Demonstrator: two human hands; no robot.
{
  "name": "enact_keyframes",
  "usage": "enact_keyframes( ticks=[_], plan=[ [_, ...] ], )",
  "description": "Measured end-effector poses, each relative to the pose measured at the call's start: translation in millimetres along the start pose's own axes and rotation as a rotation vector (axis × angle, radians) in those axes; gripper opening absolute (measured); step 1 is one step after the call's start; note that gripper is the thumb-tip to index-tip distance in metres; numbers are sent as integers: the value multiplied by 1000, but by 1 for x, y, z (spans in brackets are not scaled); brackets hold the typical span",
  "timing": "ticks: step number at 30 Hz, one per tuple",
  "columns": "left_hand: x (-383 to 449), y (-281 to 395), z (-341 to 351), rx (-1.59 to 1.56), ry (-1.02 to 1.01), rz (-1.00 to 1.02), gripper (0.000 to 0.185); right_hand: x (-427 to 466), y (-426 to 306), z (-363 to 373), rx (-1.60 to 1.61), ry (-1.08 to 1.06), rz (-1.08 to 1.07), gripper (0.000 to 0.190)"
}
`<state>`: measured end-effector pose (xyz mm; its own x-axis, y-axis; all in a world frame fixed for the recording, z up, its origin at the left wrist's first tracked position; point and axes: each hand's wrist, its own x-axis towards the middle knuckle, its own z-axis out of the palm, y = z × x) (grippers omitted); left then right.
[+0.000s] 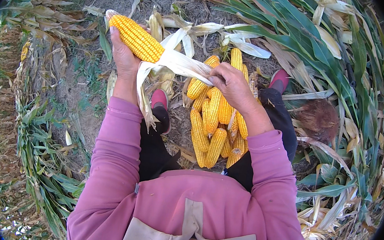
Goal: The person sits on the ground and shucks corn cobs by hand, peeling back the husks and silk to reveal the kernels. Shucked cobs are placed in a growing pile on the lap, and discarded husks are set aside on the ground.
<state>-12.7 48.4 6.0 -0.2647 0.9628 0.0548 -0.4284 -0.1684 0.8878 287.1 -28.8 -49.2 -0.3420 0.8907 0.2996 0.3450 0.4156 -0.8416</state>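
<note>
My left hand point(124, 52) is wrapped around the yellow ear of corn point(136, 38), whose tip points up and to the left. Its kernels are bare, while pale dry husk point(177, 62) still hangs from the base end. The gathered end of that husk is pinched in the fingers of my right hand point(231, 85), and the husk stretches between both hands. One husk strip dangles beside my left wrist. Below my right hand lies a heap of husked corn ears point(210, 122) on the ground between my feet, partly hidden by my right hand and forearm.
Green and dry corn stalks point(303, 44) lie along the right, with a clump of brown corn silk point(318, 120) near my right leg. Loose husks point(246, 44) litter the soil ahead. More leaves point(43, 149) lie at left. My pink shoes point(159, 99) flank the heap.
</note>
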Motion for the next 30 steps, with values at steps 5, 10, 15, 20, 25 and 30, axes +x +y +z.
enact_keyframes(
  ticks=[5,10,15,20,25,30],
  plan=[
    [-1,4,1,58,-145,0,62,-4,-1,0,94,25,74,13],
    [-12,7,20,183,-243,77,62,-3,0,3,131,9,51,15],
    [-17,9,26,258,-312,112,63,-10,14,6,-126,-107,-41,16],
    [-9,15,14,383,-223,248,59,-23,38,-34,-278,-19,98,10],
    [-8,13,11,338,-274,249,56,-48,29,-105,-354,88,400,9],
    [-19,12,24,297,-339,223,56,-133,85,-203,-585,247,659,35]
  ],
)
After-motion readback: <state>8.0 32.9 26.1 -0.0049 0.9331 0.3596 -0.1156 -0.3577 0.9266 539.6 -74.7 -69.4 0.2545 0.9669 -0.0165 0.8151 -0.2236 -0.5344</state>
